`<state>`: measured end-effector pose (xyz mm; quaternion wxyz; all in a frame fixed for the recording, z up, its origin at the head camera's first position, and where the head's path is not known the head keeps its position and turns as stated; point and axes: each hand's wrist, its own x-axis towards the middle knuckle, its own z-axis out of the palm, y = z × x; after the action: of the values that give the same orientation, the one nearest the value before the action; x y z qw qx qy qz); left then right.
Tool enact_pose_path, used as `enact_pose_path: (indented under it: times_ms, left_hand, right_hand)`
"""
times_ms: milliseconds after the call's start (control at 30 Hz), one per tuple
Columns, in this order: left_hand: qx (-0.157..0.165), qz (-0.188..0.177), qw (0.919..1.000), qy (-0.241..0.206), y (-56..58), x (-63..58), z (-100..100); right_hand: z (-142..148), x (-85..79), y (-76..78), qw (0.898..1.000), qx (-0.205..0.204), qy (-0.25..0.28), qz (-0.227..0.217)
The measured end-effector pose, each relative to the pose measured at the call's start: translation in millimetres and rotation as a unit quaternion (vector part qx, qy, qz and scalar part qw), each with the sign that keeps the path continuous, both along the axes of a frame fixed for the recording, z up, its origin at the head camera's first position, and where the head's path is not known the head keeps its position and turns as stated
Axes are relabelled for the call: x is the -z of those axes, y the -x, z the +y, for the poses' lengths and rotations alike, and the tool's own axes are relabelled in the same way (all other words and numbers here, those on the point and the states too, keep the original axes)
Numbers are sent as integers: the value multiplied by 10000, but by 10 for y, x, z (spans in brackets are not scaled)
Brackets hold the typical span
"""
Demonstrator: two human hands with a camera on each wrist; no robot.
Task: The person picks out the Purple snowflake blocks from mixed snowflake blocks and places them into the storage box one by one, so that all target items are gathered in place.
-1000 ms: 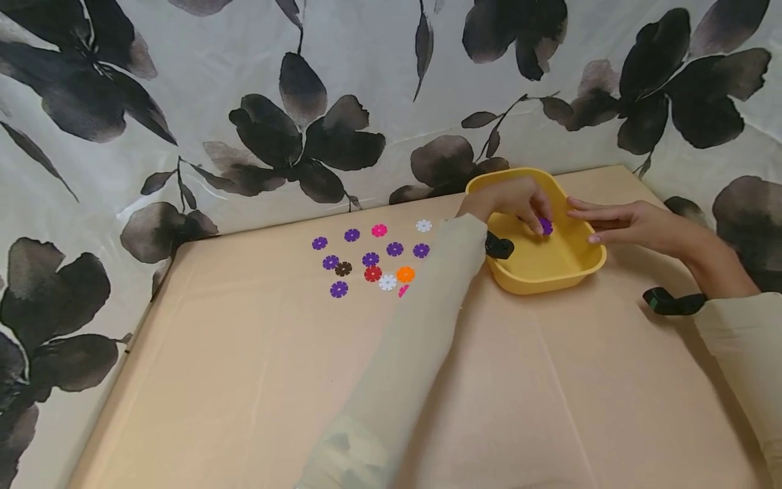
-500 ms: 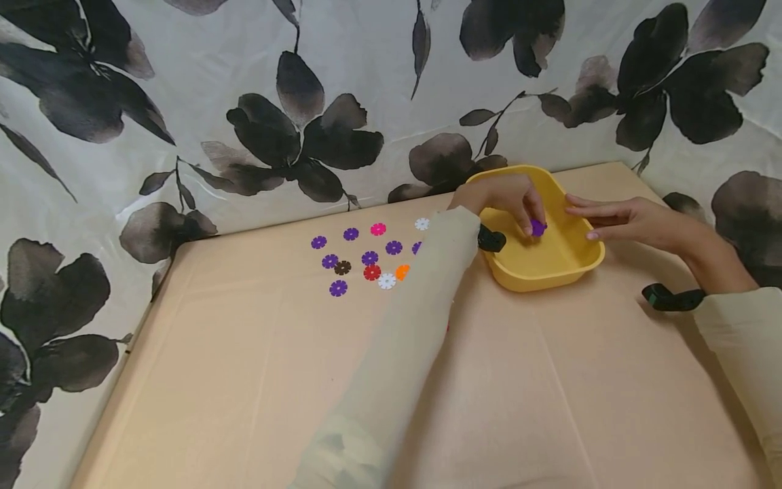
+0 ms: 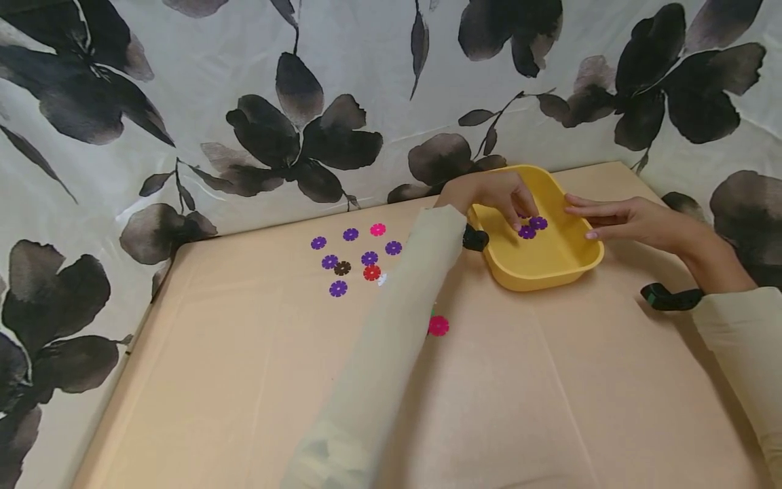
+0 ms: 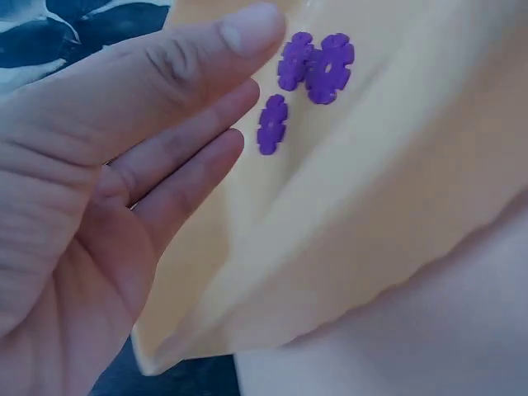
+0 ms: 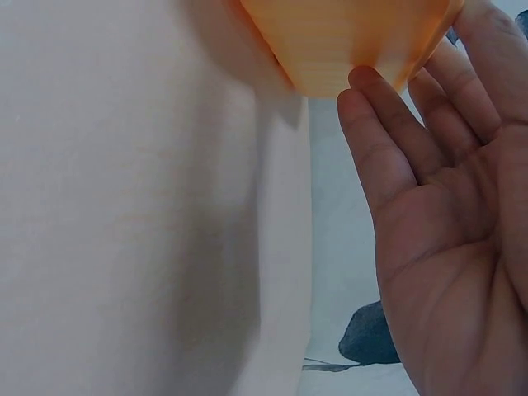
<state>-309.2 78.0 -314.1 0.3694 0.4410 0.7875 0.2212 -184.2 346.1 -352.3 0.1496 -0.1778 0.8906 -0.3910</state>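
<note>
My left hand [image 3: 496, 195] is inside the yellow plastic tub [image 3: 544, 280], fingers pointing down and relaxed. Just past its fingertips, purple flower-shaped discs [image 3: 538, 223] lie on the tub's floor. The left wrist view shows three of these purple discs [image 4: 328, 69] apart from the thumb [image 4: 247, 31], two of them overlapping. My right hand [image 3: 635, 221] is at the tub's right side, its fingers fairly straight and the fingertips at the rim. In the right wrist view the fingers [image 5: 375, 153] reach up against the tub's outer wall [image 5: 330, 49].
Left of the tub, loose flower discs lie on the beige table [image 3: 244, 380]: several purple [image 3: 338, 288], a pink [image 3: 378, 229], a brown [image 3: 343, 268] and a red [image 3: 372, 272]. Another pink disc [image 3: 438, 326] shows beside the left sleeve [image 3: 379, 353], which hides others. Floral fabric [image 3: 342, 41] hangs behind.
My left hand has drawn leftward within the tub and let go of the purple discs at its fingertips. Its sleeve now covers the orange disc and uncovers a pink one. The right hand stays put.
</note>
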Motion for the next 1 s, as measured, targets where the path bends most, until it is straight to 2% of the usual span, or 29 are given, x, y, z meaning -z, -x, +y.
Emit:
enact_pose_path:
  times_ms: [100, 167, 233, 333, 500, 600, 700, 867, 1000]
  left_hand:
    - [230, 740, 9970, -28, -21, -56, -75]
    - [283, 1467, 9888, 8, -61, -97, -151]
    - [166, 2016, 9793, 9, -115, -132, -249]
    - [-187, 2476, 9686, -138, -236, -187, -424]
    - [-705, 2605, 9608, -642, -513, -267, -781]
    - [-878, 2465, 9610, -895, -698, -295, -1038]
    - [-989, 2264, 9643, -951, -858, -308, -1315]
    - [-1276, 2045, 9671, -820, -1015, -278, -1815]
    - [-1682, 1849, 9656, -710, -1114, -175, -2223]
  right_hand:
    - [-13, 2, 3, 10000, -1, -22, -24]
    - [-18, -3, 0, 10000, 32, -51, -56]
    - [-19, -10, -4, 9999, 73, -98, -95]
    - [-12, -20, -10, 9997, 136, -162, -143]
    - [-10, -10, -5, 9998, 121, -95, -109]
    - [-15, -10, -5, 9999, 114, -68, -110]
    - [-17, -4, -10, 9998, 125, -94, -132]
    - [-18, -2, -18, 9996, 176, -188, -98]
    - [-30, -7, -23, 9997, 164, -165, -60]
